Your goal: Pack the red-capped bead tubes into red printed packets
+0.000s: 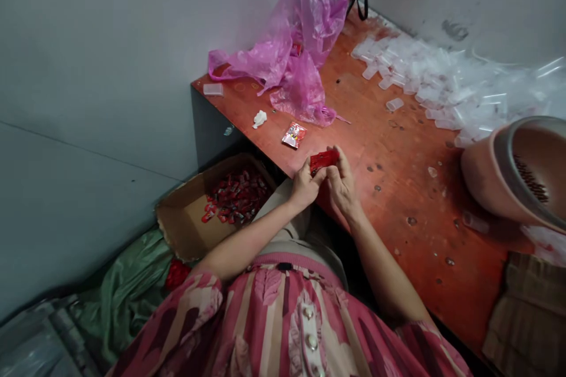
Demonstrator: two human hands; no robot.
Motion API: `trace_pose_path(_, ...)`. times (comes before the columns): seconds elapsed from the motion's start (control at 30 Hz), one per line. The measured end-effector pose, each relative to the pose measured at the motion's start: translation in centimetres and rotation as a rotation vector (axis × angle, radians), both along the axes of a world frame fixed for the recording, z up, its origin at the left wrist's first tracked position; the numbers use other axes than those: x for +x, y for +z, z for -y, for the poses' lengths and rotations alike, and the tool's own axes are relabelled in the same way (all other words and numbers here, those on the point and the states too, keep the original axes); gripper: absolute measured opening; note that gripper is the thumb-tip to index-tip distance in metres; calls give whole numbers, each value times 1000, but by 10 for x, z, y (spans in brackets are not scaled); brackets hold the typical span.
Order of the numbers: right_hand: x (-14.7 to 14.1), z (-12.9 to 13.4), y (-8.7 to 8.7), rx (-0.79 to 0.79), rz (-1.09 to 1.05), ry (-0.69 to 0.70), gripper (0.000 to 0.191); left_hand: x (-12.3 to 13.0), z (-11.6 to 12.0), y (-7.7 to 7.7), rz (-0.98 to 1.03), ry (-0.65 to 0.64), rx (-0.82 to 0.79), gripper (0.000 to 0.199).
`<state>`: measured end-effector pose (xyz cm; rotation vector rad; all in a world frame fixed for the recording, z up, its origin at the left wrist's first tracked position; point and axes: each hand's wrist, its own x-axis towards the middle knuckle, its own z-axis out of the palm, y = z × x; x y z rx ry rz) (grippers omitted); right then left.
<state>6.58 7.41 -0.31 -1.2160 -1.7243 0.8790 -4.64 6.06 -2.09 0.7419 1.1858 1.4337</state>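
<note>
Both of my hands are together over the near edge of the table, closed on a small red packet (pixel 324 160). My left hand (pixel 304 185) grips its left end, and my right hand (pixel 342 185) holds the right end with thumb and fingers. What is inside the packet, if anything, cannot be seen. Just beyond my hands a flat red and silver printed packet (pixel 294 135) lies on the table. A crumpled white scrap (pixel 259 119) rests to its left.
A pink plastic bag (pixel 305 23) sits on the red-brown table (pixel 375 141). Clear plastic cases (pixel 442 79) are heaped at the back right, near a pink bucket (pixel 486 171). Below the left edge, a cardboard box (pixel 181 224) holds many small red packets (pixel 239 195).
</note>
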Motion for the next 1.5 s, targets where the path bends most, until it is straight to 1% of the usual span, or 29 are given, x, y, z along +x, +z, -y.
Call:
trace_pose_path(0.1, 9, -3, -5, 99, 28, 47, 56, -4, -2, 0, -187, -23, 113, 26)
trace_pose_path(0.2, 15, -1, -8, 144, 105, 147, 59, -8, -1, -1, -301, -76, 217, 13)
trace_pose_path(0.3, 17, 4, -9, 171, 106, 144, 51, -9, 1, -2, -373, -134, 300, 17)
trace_pose_path(0.37, 17, 5, -10, 195, 105, 120, 48, -10, 2, -2, -428, -125, 289, 18)
trace_pose_path(0.47, 18, 3, -9, 175, 151, 146, 51, -12, 2, -2, -506, -98, 226, 18)
trace_pose_path(0.53, 19, 2, -6, 185, 175, 153, 52, -12, 3, -2, -522, -108, 213, 19)
trace_pose_path(0.6, 20, 2, -1, 267, 210, 121, 54, -13, 3, -3, -509, -119, 217, 21)
trace_pose_path(0.67, 21, 3, 6, 367, 308, 114, 58, -12, 3, -5, -487, -128, 223, 20)
trace_pose_path(0.7, 21, 4, 9, 396, 381, 152, 60, -12, 3, -7, -477, -129, 229, 18)
trace_pose_path(0.77, 22, 5, 12, 412, 519, 286, 58, -11, 2, -9, -462, -127, 257, 15)
trace_pose_path(0.8, 22, 5, 13, 412, 562, 342, 56, -10, 1, -10, -461, -127, 275, 15)
trace_pose_path(0.83, 23, 5, 14, 416, 584, 365, 55, -10, 0, -11, -465, -129, 290, 15)
trace_pose_path(0.87, 23, 4, 14, 426, 592, 353, 54, -10, -1, -11, -476, -136, 303, 14)
trace_pose_path(0.93, 25, 1, 16, 454, 587, 287, 53, -10, -4, -9, -523, -165, 318, 8)
trace_pose_path(1.0, 28, -1, 17, 444, 576, 256, 46, -12, -6, -4, -614, -201, 327, 4)
trace_pose_path(1.07, 31, -3, 18, 377, 562, 228, 40, -15, -7, 5, -728, -259, 334, 10)
trace_pose_path(1.1, 32, -4, 18, 333, 546, 186, 37, -17, -7, 11, -785, -292, 341, 16)
trace_pose_path(1.2, 36, -5, 11, 210, 416, -14, 23, -22, -9, 28, -929, -364, 387, 34)
trace_pose_path(1.27, 39, -7, 1, 128, 279, -107, 16, -25, -12, 33, -1027, -378, 406, 40)
trace_pose_path(1.33, 43, -8, -10, 63, 199, -107, 13, -26, -14, 28, -1113, -400, 391, 41)
trace_pose_path(1.4, 48, -10, -19, 36, 208, -70, 15, -26, -17, 15, -1156, -397, 377, 35)
trace_pose_path(1.43, 50, -10, -23, 28, 234, -61, 19, -25, -18, 8, -1154, -375, 378, 31)
trace_pose_path(1.5, 53, -10, -27, 10, 273, -74, 34, -22, -21, -3, -1122, -312, 389, 24)
